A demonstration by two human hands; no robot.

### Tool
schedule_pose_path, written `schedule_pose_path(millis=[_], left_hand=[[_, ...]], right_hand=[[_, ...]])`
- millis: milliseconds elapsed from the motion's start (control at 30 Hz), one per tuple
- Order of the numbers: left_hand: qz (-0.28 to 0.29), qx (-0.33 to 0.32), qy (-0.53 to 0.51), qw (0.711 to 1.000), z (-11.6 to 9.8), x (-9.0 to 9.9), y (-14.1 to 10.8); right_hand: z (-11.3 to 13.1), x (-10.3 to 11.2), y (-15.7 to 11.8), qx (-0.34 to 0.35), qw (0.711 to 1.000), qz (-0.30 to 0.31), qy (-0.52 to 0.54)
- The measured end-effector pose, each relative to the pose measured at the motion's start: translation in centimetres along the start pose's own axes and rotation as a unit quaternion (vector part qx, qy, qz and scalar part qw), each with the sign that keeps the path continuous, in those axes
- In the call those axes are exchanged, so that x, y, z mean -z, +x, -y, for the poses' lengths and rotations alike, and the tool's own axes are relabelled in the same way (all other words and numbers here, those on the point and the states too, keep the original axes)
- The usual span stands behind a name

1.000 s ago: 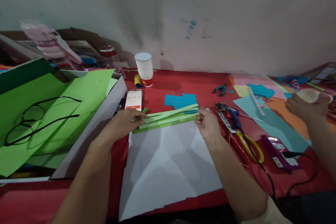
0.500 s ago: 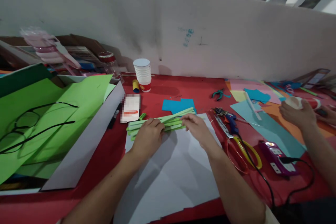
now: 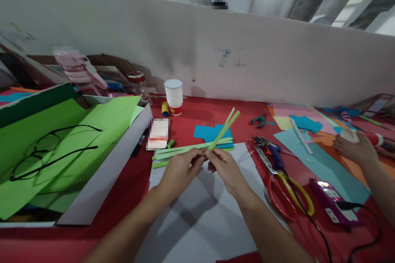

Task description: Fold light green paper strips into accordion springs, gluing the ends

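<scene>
A few light green paper strips (image 3: 224, 130) slant up and to the right from between my two hands. My left hand (image 3: 184, 169) pinches their lower end with thumb and fingers. Close beside it, my right hand (image 3: 224, 168) has its fingers closed on the same strips. Other pale green strips (image 3: 173, 153) lie across the top of a stack of white paper (image 3: 197, 218), partly behind my hands. Blue paper pieces (image 3: 203, 132) rest just beyond the strips.
At left stands a box (image 3: 108, 172) with green sheets and eyeglasses (image 3: 33, 158). A paper cup (image 3: 174, 94) is at the back. Right are scissors (image 3: 296, 193), a glue gun (image 3: 275, 155), pliers (image 3: 259, 121), a purple power strip (image 3: 335, 203) and another person's hand (image 3: 354, 148).
Both hands have come together, and a few strips are now lifted off the pile at a slant. The view has tilted up a little. One of the other person's hands is no longer visible.
</scene>
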State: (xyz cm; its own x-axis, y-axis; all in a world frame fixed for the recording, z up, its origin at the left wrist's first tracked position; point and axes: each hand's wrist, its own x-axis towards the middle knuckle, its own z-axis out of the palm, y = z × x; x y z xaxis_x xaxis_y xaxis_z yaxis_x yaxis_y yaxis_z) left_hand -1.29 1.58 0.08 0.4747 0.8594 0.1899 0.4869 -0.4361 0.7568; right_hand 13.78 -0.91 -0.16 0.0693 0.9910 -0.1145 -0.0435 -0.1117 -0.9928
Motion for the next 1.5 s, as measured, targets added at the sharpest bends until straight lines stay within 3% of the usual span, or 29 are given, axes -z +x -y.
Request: schedule_pose_path(millis=[100,200,267,400,600,733,867,1167,1267,1400,1500], left_hand=[[0.083,0.070,-0.222,0.969,-1.4,0.1,0.5],[0.135,0.131,-0.331,0.925,-2.2,-0.3,1.2],[0.116,0.145,-0.369,0.911,-2.3,-0.8,1.6],[0.013,0.131,-0.395,0.909,-1.8,-2.1,1.9],[-0.027,0.168,-0.463,0.870,-0.4,-1.6,1.4],[-0.072,0.165,-0.496,0.850,-0.5,-1.5,1.2],[-0.072,0.195,-0.517,0.830,-1.5,-2.0,0.9],[-0.021,0.223,-0.570,0.790,-2.1,-2.0,0.5],[-0.046,0.212,-0.569,0.793,-1.9,-1.9,0.7],[-0.086,0.175,-0.555,0.809,-1.7,-2.1,0.9],[-0.098,0.167,-0.554,0.810,-1.6,-2.1,0.9]], right_hand=[[0.2,0.7,0.5,0.024,0.997,-0.063,0.043],[0.6,1.5,0.7,0.031,0.991,-0.100,0.081],[0.8,1.6,0.6,0.040,0.990,-0.102,0.092],[0.9,1.4,0.5,0.063,0.990,-0.102,0.079],[0.6,2.1,0.9,0.069,0.977,-0.168,0.113],[0.5,2.2,1.0,0.056,0.976,-0.161,0.136],[0.6,1.9,0.9,0.095,0.982,-0.121,0.114],[0.4,3.3,1.3,0.182,0.962,-0.201,-0.031],[0.7,3.2,1.2,0.152,0.973,-0.172,-0.008],[0.9,2.1,0.7,0.059,0.997,-0.045,0.011],[0.8,1.4,0.5,0.061,0.998,-0.010,0.000]])
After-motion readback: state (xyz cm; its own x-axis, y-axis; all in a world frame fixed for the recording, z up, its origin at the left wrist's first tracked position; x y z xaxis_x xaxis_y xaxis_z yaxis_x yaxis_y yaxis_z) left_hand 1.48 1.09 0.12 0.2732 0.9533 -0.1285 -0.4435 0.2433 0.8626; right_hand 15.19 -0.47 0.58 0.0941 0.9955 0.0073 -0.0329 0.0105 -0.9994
